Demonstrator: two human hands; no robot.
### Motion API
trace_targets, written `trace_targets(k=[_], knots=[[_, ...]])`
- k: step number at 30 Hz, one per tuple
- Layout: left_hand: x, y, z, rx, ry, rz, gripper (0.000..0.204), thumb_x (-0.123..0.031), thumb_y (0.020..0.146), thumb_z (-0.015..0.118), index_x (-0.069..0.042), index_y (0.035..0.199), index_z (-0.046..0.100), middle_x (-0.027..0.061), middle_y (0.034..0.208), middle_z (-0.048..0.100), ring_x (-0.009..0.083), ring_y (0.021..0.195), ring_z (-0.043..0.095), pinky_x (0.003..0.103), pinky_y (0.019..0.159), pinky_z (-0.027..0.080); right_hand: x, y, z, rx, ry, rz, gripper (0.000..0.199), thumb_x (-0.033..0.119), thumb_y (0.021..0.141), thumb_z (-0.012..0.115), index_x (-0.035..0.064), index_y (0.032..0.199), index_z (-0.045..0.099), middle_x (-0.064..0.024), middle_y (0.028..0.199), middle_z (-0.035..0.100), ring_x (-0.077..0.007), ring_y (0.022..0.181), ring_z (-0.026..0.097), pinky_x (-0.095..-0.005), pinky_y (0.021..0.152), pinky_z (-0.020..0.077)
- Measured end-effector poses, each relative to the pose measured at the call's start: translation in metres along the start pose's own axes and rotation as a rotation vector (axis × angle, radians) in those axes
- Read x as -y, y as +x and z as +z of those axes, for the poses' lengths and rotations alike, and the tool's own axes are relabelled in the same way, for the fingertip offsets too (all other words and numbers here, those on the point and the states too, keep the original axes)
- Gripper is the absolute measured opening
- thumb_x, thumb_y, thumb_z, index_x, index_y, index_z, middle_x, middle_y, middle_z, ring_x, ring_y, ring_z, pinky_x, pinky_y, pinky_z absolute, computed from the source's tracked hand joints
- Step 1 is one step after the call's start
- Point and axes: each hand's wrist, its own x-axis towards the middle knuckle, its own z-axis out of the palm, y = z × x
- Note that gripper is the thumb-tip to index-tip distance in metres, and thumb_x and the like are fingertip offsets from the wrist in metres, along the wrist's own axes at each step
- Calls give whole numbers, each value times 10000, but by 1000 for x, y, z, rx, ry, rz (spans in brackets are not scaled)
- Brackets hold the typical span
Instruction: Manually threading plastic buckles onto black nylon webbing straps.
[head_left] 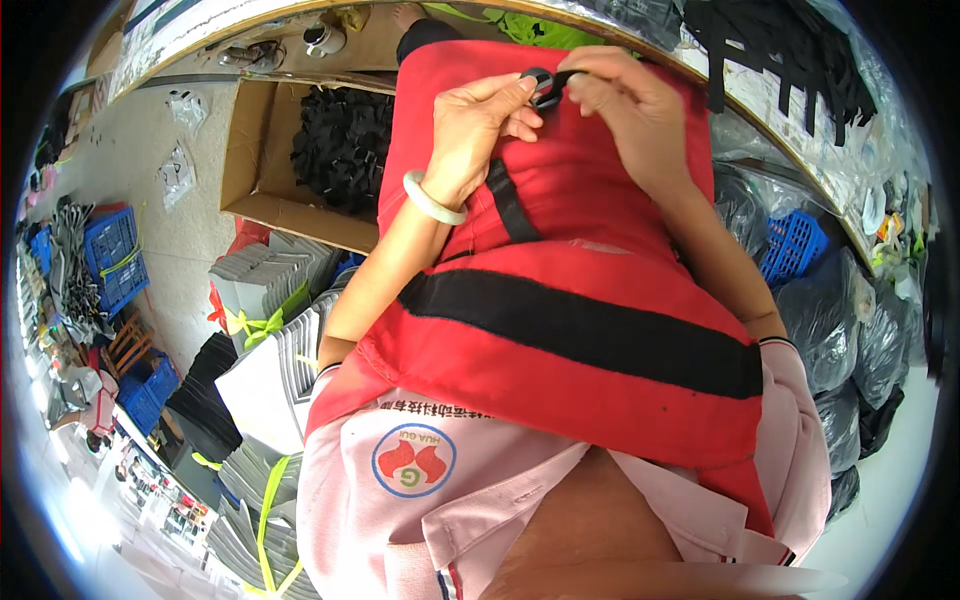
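Above my lap, over a red apron, both hands work close together on a small black piece. My left hand pinches a rounded black plastic buckle between thumb and fingers. A pale bangle circles that wrist. My right hand grips a short black strap that meets the buckle; whether it passes through the buckle, I cannot tell. Below my left hand a black strip lies on the apron.
Left of my lap stands an open cardboard box full of small black pieces. Tied grey stacks sit nearby. Black straps drape over the table edge at right, above dark plastic bags and a blue basket.
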Motion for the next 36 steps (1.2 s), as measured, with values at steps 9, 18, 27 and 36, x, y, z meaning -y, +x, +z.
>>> trace_targets(k=[9,18,27,36], knots=[[6,-9,15,-58,124,186,172,-14,862,673,80,1007,672,129,859,678,162,685,672,239,636,582,-2,-8,-7,77,56,480,228,152,900,649,13,1070,586,-22,671,610,-65,516,551,-192,472,442],[2,-7,3,78,473,544,167,43,808,697,10,970,717,64,921,652,120,845,620,211,726,504,-4,-1,-4,56,377,568,216,208,935,613,10,1019,605,2,706,594,-64,599,568,-189,509,450],[-2,-23,2,190,555,536,189,53,788,702,-26,957,735,23,959,588,92,780,547,204,656,450,-18,3,-16,142,124,296,161,184,912,649,28,949,651,5,807,622,-54,697,573,-196,634,472],[-51,-58,-9,232,819,428,139,53,787,670,15,916,704,77,873,616,162,810,604,253,712,479,-24,5,9,135,350,262,171,72,896,640,27,1039,559,-34,887,633,-77,800,605,-220,709,494]])
